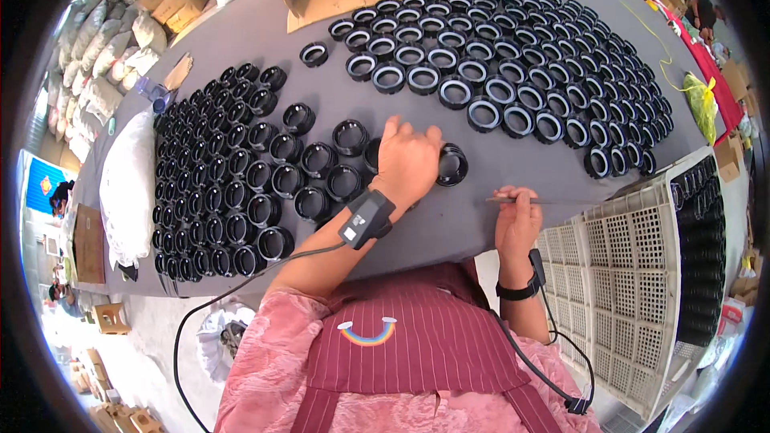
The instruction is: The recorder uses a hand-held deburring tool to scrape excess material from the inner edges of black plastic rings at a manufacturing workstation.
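While left hand (411, 159) touches glossy black ring (457, 168), grip unclear, right hand (516, 218) pinches thin rod (497, 200).

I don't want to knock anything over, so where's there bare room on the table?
The gray table is bare between the right hand and the black ring by the left hand, down to its near edge. Another patch lies between the open cardboard box and the left ring group. That group and the right ring group are crowded.
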Demonstrator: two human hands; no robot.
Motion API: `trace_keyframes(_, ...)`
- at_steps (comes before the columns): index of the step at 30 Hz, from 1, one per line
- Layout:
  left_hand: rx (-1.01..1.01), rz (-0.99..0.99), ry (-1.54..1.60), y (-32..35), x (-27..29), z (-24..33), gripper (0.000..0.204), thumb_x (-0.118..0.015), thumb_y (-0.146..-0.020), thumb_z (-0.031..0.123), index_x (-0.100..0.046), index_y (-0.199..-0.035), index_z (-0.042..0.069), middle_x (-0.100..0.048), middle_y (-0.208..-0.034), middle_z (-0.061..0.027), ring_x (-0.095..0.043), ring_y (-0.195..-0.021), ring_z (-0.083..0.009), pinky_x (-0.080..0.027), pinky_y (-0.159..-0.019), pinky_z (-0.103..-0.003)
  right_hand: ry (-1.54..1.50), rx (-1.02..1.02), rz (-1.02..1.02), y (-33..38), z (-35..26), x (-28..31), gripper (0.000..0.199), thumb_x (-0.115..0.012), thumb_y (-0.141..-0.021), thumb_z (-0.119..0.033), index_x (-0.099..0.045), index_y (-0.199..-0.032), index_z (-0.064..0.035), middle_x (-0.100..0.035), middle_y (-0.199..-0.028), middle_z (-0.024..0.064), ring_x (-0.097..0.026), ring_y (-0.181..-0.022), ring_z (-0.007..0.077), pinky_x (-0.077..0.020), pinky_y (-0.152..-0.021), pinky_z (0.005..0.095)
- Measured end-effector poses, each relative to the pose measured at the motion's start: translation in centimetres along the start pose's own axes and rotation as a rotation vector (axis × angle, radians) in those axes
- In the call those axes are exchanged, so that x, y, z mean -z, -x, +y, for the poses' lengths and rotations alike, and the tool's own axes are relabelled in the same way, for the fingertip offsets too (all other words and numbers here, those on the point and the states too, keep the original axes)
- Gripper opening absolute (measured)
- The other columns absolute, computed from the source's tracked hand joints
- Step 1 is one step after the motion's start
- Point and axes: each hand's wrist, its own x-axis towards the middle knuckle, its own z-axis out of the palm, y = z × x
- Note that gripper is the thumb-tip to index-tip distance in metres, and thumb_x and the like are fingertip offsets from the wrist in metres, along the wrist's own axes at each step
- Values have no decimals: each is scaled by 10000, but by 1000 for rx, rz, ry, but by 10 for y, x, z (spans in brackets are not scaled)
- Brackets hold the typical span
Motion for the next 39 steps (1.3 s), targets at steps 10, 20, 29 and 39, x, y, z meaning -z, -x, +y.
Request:
trace_keyframes(10, -261, -333, 10, -9, -22, -10, 404, -750, -801, 313, -672, -1158, 139, -603, -1261, -139, -517, -1276, -334, -354, -1131, -558, 231, -15, -120, 4, -7, -8, 182, -525, -1019, -105, -611, -898, 1, -656, -954, 141, -619, -891, 207, -508, -847, 358)
trace_keyframes(20, 178, 22, 31, -67, -46, -80, 271, -670, -877, 299, -720, -1110, 170, -661, -1080, -139, -608, -1059, -353, -461, -913, -512, 308, -13, -176, 6, -12, -10, 181, -503, -1019, -79, -598, -888, 1, -634, -913, 154, -608, -875, 220, -540, -788, 364)
trace_keyframes(29, 381, -246, -2, -88, -60, -80, 221, -648, -922, 341, -705, -1096, 218, -631, -1125, -128, -585, -1153, -353, -323, -929, -808, 305, 18, -187, 7, -7, -5, 170, -508, -1017, -74, -600, -894, -1, -633, -927, 155, -606, -875, 220, -539, -781, 362)
trace_keyframes(39, 68, -97, 161, -34, 17, 6, 221, -688, -904, 237, -656, -1101, 143, -553, -1041, -161, -559, -1065, -408, -365, -972, -753, -69, 38, 26, 2, -15, 1, 187, -530, -1028, -143, -587, -921, 0, -657, -955, 165, -616, -895, 229, -510, -832, 383)
